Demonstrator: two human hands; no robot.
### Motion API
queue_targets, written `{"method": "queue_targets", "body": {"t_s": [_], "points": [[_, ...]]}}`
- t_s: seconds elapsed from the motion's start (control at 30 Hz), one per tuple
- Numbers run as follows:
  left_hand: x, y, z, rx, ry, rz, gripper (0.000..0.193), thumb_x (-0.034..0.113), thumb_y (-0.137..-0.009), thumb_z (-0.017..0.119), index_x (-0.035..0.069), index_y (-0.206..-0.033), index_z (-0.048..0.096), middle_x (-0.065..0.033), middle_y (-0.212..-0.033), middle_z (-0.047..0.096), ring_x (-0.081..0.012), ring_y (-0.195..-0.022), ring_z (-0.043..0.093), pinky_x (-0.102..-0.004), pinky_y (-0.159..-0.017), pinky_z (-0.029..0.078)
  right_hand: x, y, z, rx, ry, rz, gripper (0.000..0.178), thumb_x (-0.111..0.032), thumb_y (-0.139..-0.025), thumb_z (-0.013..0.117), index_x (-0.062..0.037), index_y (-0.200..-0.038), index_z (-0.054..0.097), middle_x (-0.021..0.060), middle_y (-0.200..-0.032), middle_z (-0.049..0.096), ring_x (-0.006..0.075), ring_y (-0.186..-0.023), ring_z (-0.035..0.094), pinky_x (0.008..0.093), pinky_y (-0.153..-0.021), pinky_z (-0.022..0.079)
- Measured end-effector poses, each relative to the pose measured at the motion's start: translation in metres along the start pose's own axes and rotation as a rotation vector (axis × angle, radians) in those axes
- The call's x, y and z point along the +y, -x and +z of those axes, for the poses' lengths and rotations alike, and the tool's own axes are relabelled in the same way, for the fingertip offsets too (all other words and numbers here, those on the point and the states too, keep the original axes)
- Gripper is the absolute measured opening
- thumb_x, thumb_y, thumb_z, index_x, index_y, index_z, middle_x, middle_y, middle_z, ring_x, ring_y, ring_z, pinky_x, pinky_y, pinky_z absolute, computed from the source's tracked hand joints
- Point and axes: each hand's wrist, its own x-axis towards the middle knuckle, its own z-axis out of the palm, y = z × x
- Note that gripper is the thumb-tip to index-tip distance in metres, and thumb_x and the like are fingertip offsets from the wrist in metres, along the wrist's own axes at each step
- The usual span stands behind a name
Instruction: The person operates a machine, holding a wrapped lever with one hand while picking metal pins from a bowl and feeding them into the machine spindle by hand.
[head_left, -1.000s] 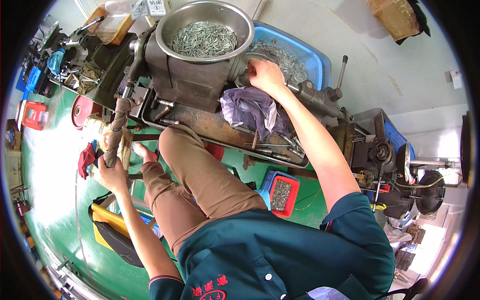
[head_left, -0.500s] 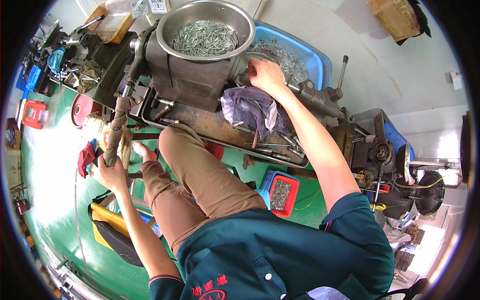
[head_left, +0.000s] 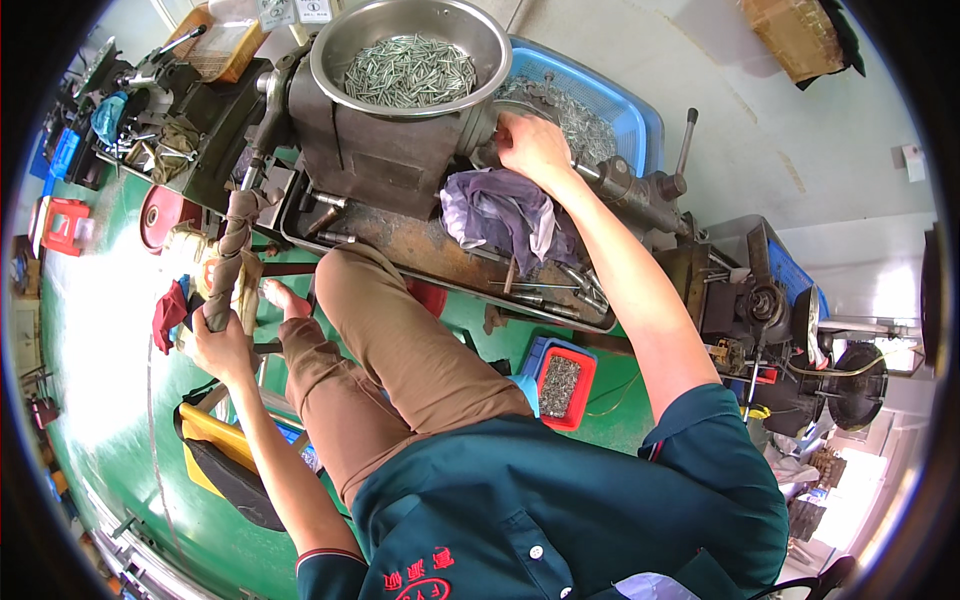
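My left hand is closed round the lower end of a long lever handle wrapped in brown cloth. The lever runs up to the left end of a dark metal bench machine. At the machine's right end, my right hand has its fingers curled down at the spindle. What those fingertips hold, if anything, is hidden. On top of the machine sits a steel bowl full of small metal pins. A purple-grey rag lies just below my right hand, on the machine's tray.
Behind the machine stands a blue basket of small metal parts. Wrenches and rods lie in the tray. On the green floor is a red bin of small parts. My knee is close under the tray edge; a yellow-and-black chair stands left.
Both hands keep nearly the same places. The whole view has shifted very slightly; nothing has visibly been taken or let go.
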Motion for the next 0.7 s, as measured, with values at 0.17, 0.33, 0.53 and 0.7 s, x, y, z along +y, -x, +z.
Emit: {"method": "queue_targets", "body": {"t_s": [0.17, 0.33, 0.53, 0.7], "points": [[-0.0005, -0.0001, -0.0005, -0.006, 0.018, -0.007, 0.033, 0.024, -0.062, 0.059, 0.003, -0.087, 0.055, -0.0184, -0.073, 0.056, -0.0347, -0.069, 0.054, -0.0401, -0.061, 0.041, -0.0012, 0.0002, -0.0016, -0.03, -0.017, 0.014, 0.017, -0.016, -0.058, 0.051, -0.0066, -0.072, 0.055, 0.0162, -0.066, 0.056, 0.0322, -0.067, 0.055, 0.0399, -0.06, 0.043], [-0.0013, -0.0001, 0.0, 0.007, 0.03, 0.004, 0.032, 0.025, -0.062, 0.059, 0.004, -0.086, 0.056, -0.0182, -0.072, 0.056, -0.0349, -0.069, 0.054, -0.0403, -0.061, 0.041, 0.0014, -0.0002, 0.0012, -0.025, -0.027, 0.0, 0.018, -0.016, -0.058, 0.051, -0.0067, -0.073, 0.056, 0.0161, -0.066, 0.056, 0.0319, -0.067, 0.056, 0.0399, -0.06, 0.043], [-0.0003, -0.0002, -0.0004, -0.004, 0.021, -0.007, 0.034, 0.024, -0.061, 0.06, 0.004, -0.089, 0.055, -0.0183, -0.074, 0.056, -0.0345, -0.07, 0.054, -0.0403, -0.062, 0.041, 0.0007, -0.0002, 0.0012, -0.021, -0.011, 0.005, 0.018, -0.015, -0.058, 0.051, -0.0065, -0.073, 0.055, 0.0161, -0.066, 0.056, 0.032, -0.067, 0.056, 0.0395, -0.06, 0.043], [-0.0045, -0.0002, 0.0038, 0.049, 0.022, 0.032, 0.032, 0.023, -0.061, 0.059, 0.006, -0.087, 0.055, -0.0177, -0.071, 0.056, -0.0349, -0.068, 0.054, -0.0405, -0.06, 0.041, 0.001, -0.0004, 0.0016, -0.022, -0.005, 0.005, 0.018, -0.014, -0.058, 0.051, -0.0063, -0.073, 0.055, 0.0159, -0.066, 0.056, 0.0322, -0.067, 0.055, 0.04, -0.059, 0.043]]}}
